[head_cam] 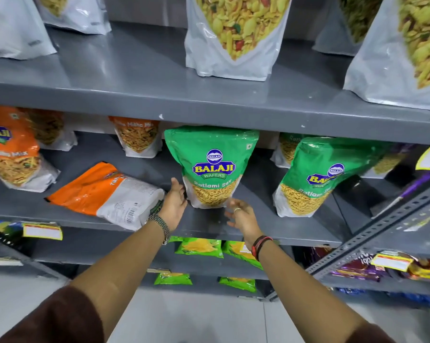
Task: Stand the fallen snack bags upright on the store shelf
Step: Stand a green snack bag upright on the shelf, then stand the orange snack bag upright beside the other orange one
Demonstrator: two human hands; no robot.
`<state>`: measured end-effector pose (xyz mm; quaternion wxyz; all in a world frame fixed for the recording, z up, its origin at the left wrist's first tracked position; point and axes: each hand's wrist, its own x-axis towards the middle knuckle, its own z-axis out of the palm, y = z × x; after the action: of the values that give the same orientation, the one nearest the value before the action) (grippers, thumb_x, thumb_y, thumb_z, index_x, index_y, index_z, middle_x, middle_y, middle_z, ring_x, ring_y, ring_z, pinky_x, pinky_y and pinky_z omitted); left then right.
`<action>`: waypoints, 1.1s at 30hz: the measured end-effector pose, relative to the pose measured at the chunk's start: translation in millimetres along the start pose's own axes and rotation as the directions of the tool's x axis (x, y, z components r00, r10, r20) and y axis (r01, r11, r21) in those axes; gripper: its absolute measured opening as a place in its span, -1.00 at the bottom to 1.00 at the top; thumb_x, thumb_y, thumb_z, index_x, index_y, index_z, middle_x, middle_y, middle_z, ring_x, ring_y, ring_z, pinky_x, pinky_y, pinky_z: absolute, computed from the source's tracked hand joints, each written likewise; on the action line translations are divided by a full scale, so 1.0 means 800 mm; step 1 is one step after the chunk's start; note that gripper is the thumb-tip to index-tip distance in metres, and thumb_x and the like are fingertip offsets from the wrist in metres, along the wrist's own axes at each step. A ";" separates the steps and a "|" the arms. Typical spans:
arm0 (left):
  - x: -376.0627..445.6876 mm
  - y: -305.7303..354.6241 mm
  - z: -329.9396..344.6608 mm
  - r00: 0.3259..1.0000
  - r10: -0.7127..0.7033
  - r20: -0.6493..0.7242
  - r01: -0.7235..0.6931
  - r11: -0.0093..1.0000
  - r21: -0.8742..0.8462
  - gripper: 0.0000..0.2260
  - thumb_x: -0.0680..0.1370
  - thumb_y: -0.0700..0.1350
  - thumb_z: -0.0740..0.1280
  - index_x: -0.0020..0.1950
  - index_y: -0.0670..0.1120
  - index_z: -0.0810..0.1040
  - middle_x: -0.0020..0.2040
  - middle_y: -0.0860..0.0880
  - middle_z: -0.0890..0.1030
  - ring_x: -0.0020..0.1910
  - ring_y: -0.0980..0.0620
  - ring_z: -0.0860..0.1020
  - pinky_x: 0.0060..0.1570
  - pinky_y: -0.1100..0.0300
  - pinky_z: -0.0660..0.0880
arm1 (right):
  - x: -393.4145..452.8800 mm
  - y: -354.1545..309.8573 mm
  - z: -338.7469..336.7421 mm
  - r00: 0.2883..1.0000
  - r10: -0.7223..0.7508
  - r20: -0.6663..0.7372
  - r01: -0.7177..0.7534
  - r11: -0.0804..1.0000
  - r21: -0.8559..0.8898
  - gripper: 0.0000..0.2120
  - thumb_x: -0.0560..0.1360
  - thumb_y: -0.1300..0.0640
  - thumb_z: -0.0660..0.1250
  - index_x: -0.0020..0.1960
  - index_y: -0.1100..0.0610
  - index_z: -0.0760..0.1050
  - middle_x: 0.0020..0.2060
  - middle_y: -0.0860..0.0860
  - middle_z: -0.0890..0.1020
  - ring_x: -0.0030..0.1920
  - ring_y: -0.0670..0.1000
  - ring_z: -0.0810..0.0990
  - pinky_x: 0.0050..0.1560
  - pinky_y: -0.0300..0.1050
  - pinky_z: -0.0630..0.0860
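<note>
On middle shelf (270, 226) — one fallen orange bag (105, 191), two hands

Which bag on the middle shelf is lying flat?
The orange bag left of the left hand; the green bags and the others stand upright.

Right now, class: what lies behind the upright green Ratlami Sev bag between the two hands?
Behind the green Ratlami Sev bag only bare grey shelf shows to either side. An orange bag stands further back on the left. Whatever is directly behind is covered.
</note>
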<state>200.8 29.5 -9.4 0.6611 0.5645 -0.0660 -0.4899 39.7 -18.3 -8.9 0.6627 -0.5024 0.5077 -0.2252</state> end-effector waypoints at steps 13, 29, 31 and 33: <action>-0.073 0.104 -0.166 0.902 0.217 -0.372 -0.248 0.968 -0.036 -0.85 0.57 -0.23 0.14 -0.10 -0.04 0.45 -0.30 0.04 0.50 -0.34 0.07 0.44 -0.51 0.39 0.43 | 0.018 -0.047 0.182 0.889 -0.382 0.254 0.441 0.864 -0.242 -0.76 0.52 0.38 0.14 0.07 0.37 0.54 0.11 0.27 0.62 0.16 0.21 0.56 0.16 -0.19 0.42; -0.012 0.088 -0.324 0.958 -0.251 -0.142 0.252 0.968 -0.008 -0.78 0.59 -0.04 0.20 -0.13 -0.16 0.49 -0.28 -0.11 0.56 -0.54 0.10 0.55 -0.50 0.31 0.52 | 0.126 -0.083 0.332 0.980 0.145 0.134 0.017 0.614 -0.789 -0.70 0.53 0.24 0.12 0.06 0.39 0.54 -0.30 0.15 0.45 -0.42 -0.01 0.28 -0.38 -0.17 0.20; 0.000 0.080 -0.326 0.954 -0.238 -0.180 0.246 0.969 0.021 -0.81 0.58 -0.10 0.23 0.01 -0.23 0.48 -0.23 -0.14 0.59 -0.49 0.10 0.59 -0.46 0.30 0.56 | 0.132 -0.080 0.329 0.977 0.199 0.078 -0.061 0.611 -0.789 -0.78 0.50 0.30 0.15 -0.26 0.27 0.50 -0.39 0.08 0.38 -0.43 -0.02 0.27 -0.37 -0.17 0.21; 0.005 0.078 -0.329 0.954 -0.207 -0.218 0.215 0.977 0.013 -0.82 0.59 -0.14 0.21 0.06 -0.25 0.45 -0.23 -0.14 0.58 -0.40 0.06 0.57 -0.43 0.30 0.56 | 0.131 -0.073 0.324 0.978 0.207 0.030 -0.110 0.630 -0.769 -0.73 0.49 0.30 0.17 -0.38 0.16 0.38 -0.41 0.08 0.38 -0.42 -0.01 0.31 -0.36 -0.17 0.26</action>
<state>407.0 198.3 -54.0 0.5977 0.6301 0.0576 -0.4923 325.3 -13.0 -8.7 0.4346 -0.6999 0.5582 0.0983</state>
